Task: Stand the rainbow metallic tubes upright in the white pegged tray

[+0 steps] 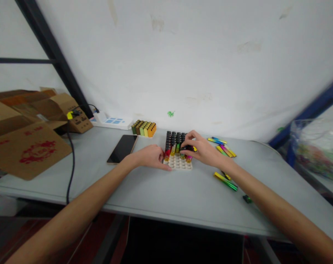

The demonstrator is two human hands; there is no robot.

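A white tray (180, 164) with round holes sits mid-table, its rear rows filled with upright black-topped tubes (172, 136) and its front rows bare. My left hand (152, 157) rests at the tray's left side, thumb stretched along the front left corner, the other fingers curled by a red tube (167, 152). Over the right part of the tray, my right hand (198, 148) pinches a small black piece (187, 148) between thumb and fingers. Pink, green and yellow tubes stand just under it, partly hidden by the fingers.
Loose shiny tubes (226, 181) lie right of the tray, with more (226, 150) behind. A phone (122, 149), a second filled tray (144, 128), a power strip (113, 122) and a cardboard box (31, 146) are left. A plastic bag (320, 146) stands far right.
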